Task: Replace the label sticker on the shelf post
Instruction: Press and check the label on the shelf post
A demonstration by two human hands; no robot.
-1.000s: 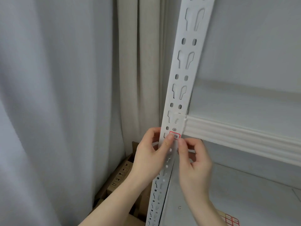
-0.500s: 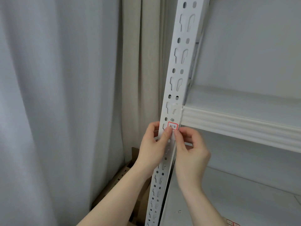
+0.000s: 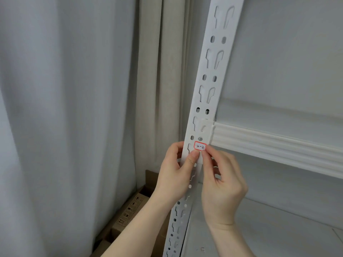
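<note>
A white perforated shelf post [image 3: 207, 84] rises from bottom centre to the top. A small white label sticker [image 3: 200, 146] with a red border and handwriting sits flat on it, just below the shelf joint. My left hand [image 3: 174, 175] grips the post from the left, its thumb pressed on the front just under the sticker. My right hand [image 3: 221, 184] holds the post from the right. Its thumb tip lies at the sticker's lower right corner, and its fingers curl behind the post's edge.
A white ribbed shelf beam [image 3: 278, 147] runs right from the post, with a lower shelf board [image 3: 269, 232] beneath. Grey curtains [image 3: 65, 117] hang at left. Cardboard boxes [image 3: 128, 216] lie on the floor beside the post.
Both thumbs have slid down off the sticker, so its whole face with the writing now shows. My hands stay on the post.
</note>
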